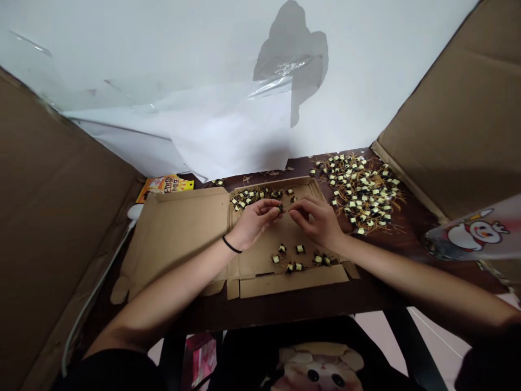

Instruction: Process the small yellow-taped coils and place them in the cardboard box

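My left hand (257, 220) pinches a small wire coil (280, 208), a dark piece with thin leads, between thumb and fingertips. Just to its right, my right hand (316, 217) has thumb and forefinger pressed together; whatever they grip is too small to make out. Both hands are over the right half of an opened cardboard box (260, 285). Yellow-taped coils (248, 198) are grouped along the box's back left. Several more coils (300, 249) lie loose near its front edge.
A large heap of coils (366, 195) with copper-coloured wires covers the table's right side. A clear cup with a snowman print (476, 234) is at far right. A yellow packet (171, 183) and white cable (95, 288) are at left. Cardboard walls (459, 108) stand on both sides.
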Demonstrator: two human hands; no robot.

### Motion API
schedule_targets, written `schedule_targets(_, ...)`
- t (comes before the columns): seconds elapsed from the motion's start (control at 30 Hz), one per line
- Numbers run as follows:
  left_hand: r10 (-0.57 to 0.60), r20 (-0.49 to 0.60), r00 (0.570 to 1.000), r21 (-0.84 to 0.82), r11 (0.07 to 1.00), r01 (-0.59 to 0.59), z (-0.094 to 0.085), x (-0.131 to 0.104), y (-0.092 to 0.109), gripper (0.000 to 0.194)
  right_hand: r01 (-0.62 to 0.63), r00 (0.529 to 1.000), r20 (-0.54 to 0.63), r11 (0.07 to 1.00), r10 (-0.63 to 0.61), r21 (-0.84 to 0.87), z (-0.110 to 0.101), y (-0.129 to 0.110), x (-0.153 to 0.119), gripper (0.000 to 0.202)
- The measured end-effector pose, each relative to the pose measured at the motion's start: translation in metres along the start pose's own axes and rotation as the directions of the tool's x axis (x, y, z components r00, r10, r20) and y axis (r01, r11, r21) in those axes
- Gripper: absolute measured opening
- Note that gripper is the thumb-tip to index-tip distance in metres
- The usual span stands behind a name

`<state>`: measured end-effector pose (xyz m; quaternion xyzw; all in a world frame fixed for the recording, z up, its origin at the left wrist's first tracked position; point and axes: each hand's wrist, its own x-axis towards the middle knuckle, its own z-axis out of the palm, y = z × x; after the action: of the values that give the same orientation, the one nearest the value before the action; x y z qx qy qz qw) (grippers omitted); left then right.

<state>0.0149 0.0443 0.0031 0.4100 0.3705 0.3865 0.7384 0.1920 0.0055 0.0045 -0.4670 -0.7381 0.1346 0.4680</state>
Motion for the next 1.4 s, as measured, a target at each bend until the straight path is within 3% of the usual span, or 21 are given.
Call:
schedule_targets(0.17,-0.003,0.017,1.000,-0.003,1.000,0.003,0.0015,-0.0030,0.0022,0.047,-0.136,0.991,-0.008,0.989,0.136,0.053,0.0036,0.0059,-0.0020,0.007)
schedule_targets(0.47,0.027,0.082,0.996,0.049,0.998,-0.031,0.0014,-0.0049,0.0006,0.041,0.007,0.997,0.081,1.000,-0.007,0.000,0.0001,0.0037,0.0008,0.006)
schedule_targets(0.77,0.161,-0.022,0.987,0.223,0.963,-0.152,0.0053,-0.0067,-0.0041,0.029,0.046,0.995,0.090,0.997,-0.041,-0.055,-0.0013,0.0032,0.0002,0.011)
schedule_targets(1.1,0.193,-0.067,0.979,0.286,0.944,-0.167,0.0084,-0.0064,-0.0047,0.025,0.050,0.995,0.092,0.996,-0.043,-0.075,-0.0031,-0.0007,0.0016,0.013)
schedule_targets(1.4,0.174,0.071,0.982,0.247,0.951,-0.187,0.0056,-0.0063,-0.0036,0.030,-0.001,0.993,0.120,0.996,0.012,-0.088,-0.0043,-0.0009,0.0039,0.013)
